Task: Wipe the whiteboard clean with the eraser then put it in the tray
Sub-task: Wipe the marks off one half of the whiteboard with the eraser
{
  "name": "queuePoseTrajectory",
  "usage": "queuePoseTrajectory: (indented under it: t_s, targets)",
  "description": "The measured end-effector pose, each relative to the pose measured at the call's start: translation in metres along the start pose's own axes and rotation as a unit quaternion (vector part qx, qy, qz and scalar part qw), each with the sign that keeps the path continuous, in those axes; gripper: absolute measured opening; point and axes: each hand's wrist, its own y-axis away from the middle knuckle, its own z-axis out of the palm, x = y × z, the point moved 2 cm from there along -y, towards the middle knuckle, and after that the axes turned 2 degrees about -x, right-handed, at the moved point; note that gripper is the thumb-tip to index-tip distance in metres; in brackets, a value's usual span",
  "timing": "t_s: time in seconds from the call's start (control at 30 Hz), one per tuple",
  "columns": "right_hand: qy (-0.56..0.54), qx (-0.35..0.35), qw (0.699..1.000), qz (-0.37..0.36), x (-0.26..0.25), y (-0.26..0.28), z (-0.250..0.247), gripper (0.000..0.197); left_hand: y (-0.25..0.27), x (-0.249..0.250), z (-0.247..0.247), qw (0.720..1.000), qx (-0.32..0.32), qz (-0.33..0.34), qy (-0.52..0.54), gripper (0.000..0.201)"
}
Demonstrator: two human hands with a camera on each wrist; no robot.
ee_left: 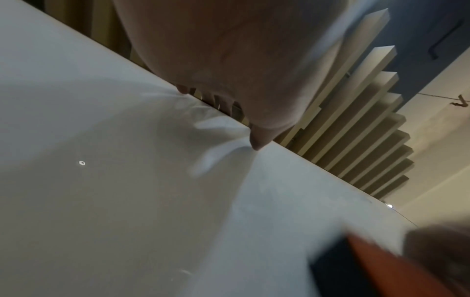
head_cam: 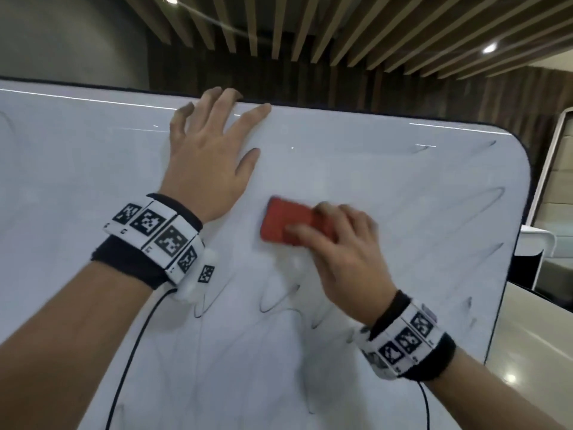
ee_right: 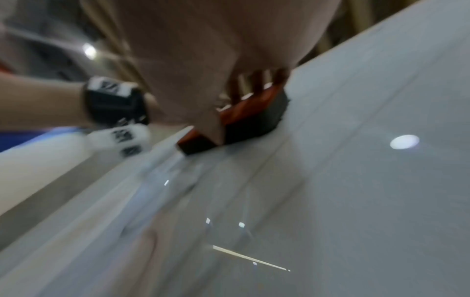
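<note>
The whiteboard (head_cam: 387, 169) fills the head view, with dark marker scribbles along its right side and lower middle. My right hand (head_cam: 338, 243) grips a red eraser (head_cam: 283, 221) with a black felt base and presses it flat on the board's middle; it is blurred. In the right wrist view the eraser (ee_right: 244, 118) lies under my fingers on the whiteboard (ee_right: 356, 180). My left hand (head_cam: 214, 150) lies flat with spread fingers near the board's top edge. The left wrist view shows that hand (ee_left: 254, 128) on the whiteboard (ee_left: 101, 160), with the eraser (ee_left: 381, 271) at the lower right. No tray is in view.
A dark frame runs round the board's rounded top right corner (head_cam: 310, 150). White furniture (head_cam: 536, 240) and a pale counter (head_cam: 533, 321) stand to the right of the board. Wooden ceiling slats (head_cam: 341, 26) hang overhead. Cables trail from both wristbands.
</note>
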Motion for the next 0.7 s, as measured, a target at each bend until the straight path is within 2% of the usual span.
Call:
queuePoseTrajectory:
  t_s: [0.03, 0.07, 0.1, 0.13, 0.17, 0.23, 0.27, 0.3, 0.33, 0.4, 0.43, 0.47, 0.5, 0.53, 0.57, 0.63, 0.67, 0.7]
  targets:
    - [0.014, -0.039, 0.997, -0.068, -0.009, 0.008, 0.004, 0.051, 0.000, 0.000, 0.000, 1.000, 0.001, -0.002, 0.002, 0.055]
    - [0.021, -0.054, 0.994, -0.096, -0.002, 0.008, 0.002, 0.049, 0.000, 0.000, 0.001, 1.000, 0.002, -0.003, 0.005, 0.054]
    - [0.019, -0.039, 0.996, -0.079, 0.017, 0.004, -0.003, 0.045, -0.001, 0.000, 0.002, 1.000, 0.003, -0.004, 0.008, 0.054]
    - [0.011, 0.002, 1.000, -0.021, 0.041, -0.002, -0.011, 0.044, 0.000, 0.001, 0.002, 1.000, 0.005, -0.005, 0.010, 0.054]
    - [0.004, 0.050, 0.996, 0.072, 0.069, -0.009, -0.023, 0.046, 0.000, 0.001, 0.001, 1.000, 0.006, -0.005, 0.011, 0.054]
    - [-0.038, 0.140, 0.952, 0.270, 0.115, -0.016, -0.045, 0.055, 0.000, 0.001, 0.001, 1.000, 0.009, -0.006, 0.011, 0.054]
    - [-0.054, 0.158, 0.933, 0.319, 0.118, -0.017, -0.046, 0.057, 0.000, 0.002, 0.000, 1.000, 0.011, -0.009, 0.010, 0.054]
    - [-0.050, 0.152, 0.938, 0.308, 0.105, -0.017, -0.042, 0.056, 0.000, 0.004, 0.000, 1.000, 0.012, -0.014, 0.011, 0.054]
    - [-0.039, 0.128, 0.960, 0.245, 0.084, -0.015, -0.033, 0.054, 0.000, 0.005, 0.001, 1.000, 0.011, -0.017, 0.014, 0.054]
    - [-0.024, 0.037, 0.998, 0.050, 0.033, -0.003, -0.010, 0.045, -0.001, 0.007, 0.002, 1.000, 0.012, -0.022, 0.019, 0.054]
    - [-0.016, -0.011, 1.000, -0.015, 0.017, 0.004, -0.004, 0.043, -0.001, 0.007, 0.003, 0.999, 0.014, -0.022, 0.021, 0.053]
    - [-0.001, -0.032, 0.999, -0.044, 0.015, 0.006, -0.004, 0.041, -0.001, 0.007, 0.003, 0.999, 0.016, -0.022, 0.022, 0.053]
    - [0.001, -0.020, 0.999, -0.035, 0.025, 0.002, -0.008, 0.041, -0.001, 0.006, 0.003, 0.999, 0.017, -0.021, 0.023, 0.053]
    - [-0.008, 0.017, 1.000, 0.011, 0.041, -0.003, -0.013, 0.043, -0.001, 0.006, 0.003, 0.999, 0.017, -0.020, 0.024, 0.052]
    - [-0.016, 0.057, 0.994, 0.092, 0.058, -0.007, -0.020, 0.047, -0.001, 0.006, 0.003, 0.999, 0.016, -0.019, 0.024, 0.052]
    - [-0.050, 0.127, 0.955, 0.262, 0.087, -0.015, -0.032, 0.055, 0.000, 0.005, 0.002, 0.999, 0.017, -0.018, 0.020, 0.053]
    - [-0.059, 0.144, 0.936, 0.315, 0.089, -0.017, -0.033, 0.057, 0.000, 0.005, 0.002, 0.999, 0.018, -0.017, 0.021, 0.053]
    - [-0.053, 0.142, 0.936, 0.318, 0.078, -0.018, -0.030, 0.056, 0.000, 0.005, 0.002, 0.999, 0.019, -0.017, 0.022, 0.053]
